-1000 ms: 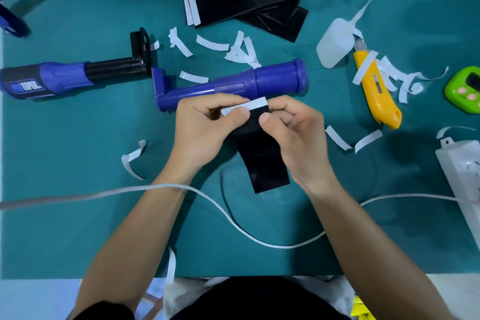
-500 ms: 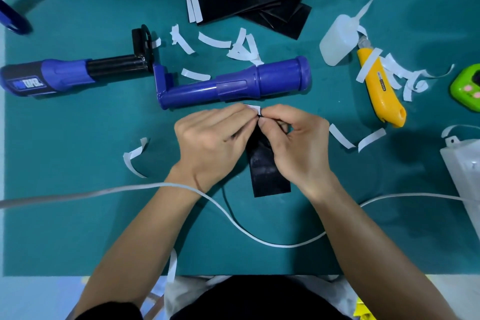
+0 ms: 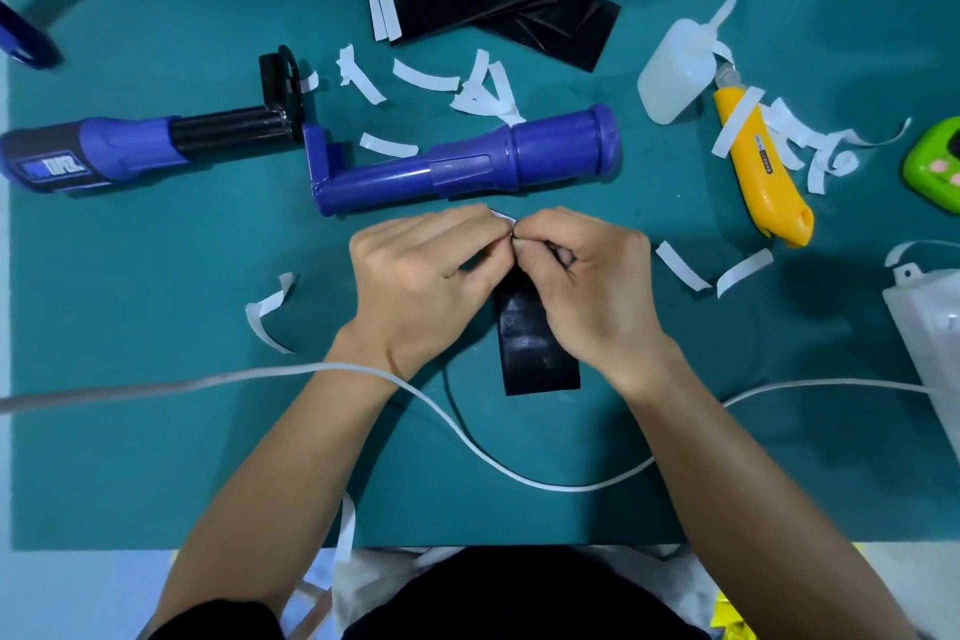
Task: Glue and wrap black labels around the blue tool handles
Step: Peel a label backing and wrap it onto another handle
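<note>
The teal desk (image 3: 156,431) has bare mat to the left of the hands and toward its near edge, where a white cable (image 3: 467,452) crosses. The left grip (image 3: 426,276) and right grip (image 3: 587,281) meet fingertip to fingertip, both pinching the top of the black label (image 3: 537,348), just in front of the blue tool handle (image 3: 467,166). Fingers hide the label's upper end. Only a sliver of the white backing strip (image 3: 501,216) shows; a second ago much more of it did.

The left hand (image 3: 421,276) and right hand (image 3: 587,286) have drawn back just clear of the blue handle (image 3: 467,166), fingertips now meeting, hiding all but a corner of the white strip (image 3: 501,216) on the black label (image 3: 537,353)
</note>
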